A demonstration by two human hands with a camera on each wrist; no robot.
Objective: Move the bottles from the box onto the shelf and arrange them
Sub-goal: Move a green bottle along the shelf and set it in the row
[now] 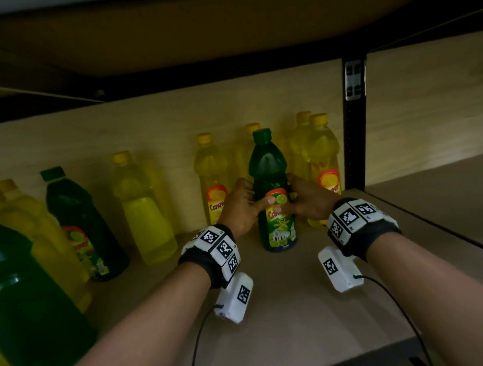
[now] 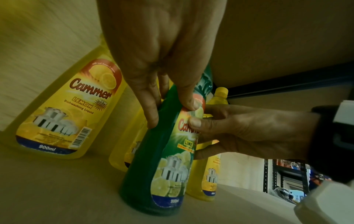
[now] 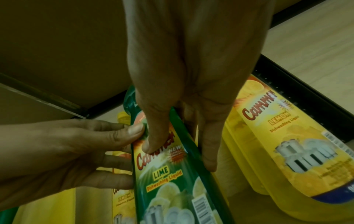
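Note:
A green lime dishwashing bottle (image 1: 270, 165) stands upright on the shelf board (image 1: 294, 304), a little in front of the back row. My left hand (image 1: 246, 201) grips its left side, thumb on the front label. My right hand (image 1: 298, 200) grips its right side, its thumb also on the label. The left wrist view shows the green bottle (image 2: 153, 159) with its base on the board and my left hand (image 2: 153, 68) curled round it. In the right wrist view my right hand (image 3: 191, 75) wraps the same bottle (image 3: 172, 189). No box shows in any view.
Yellow lemon bottles (image 1: 213, 178) (image 1: 323, 158) stand behind and on both sides of the held one. Further left are a yellow bottle (image 1: 142, 208), a green bottle (image 1: 80, 216) and a big green one (image 1: 28, 299). A black upright post (image 1: 355, 140) bounds the bay at the right.

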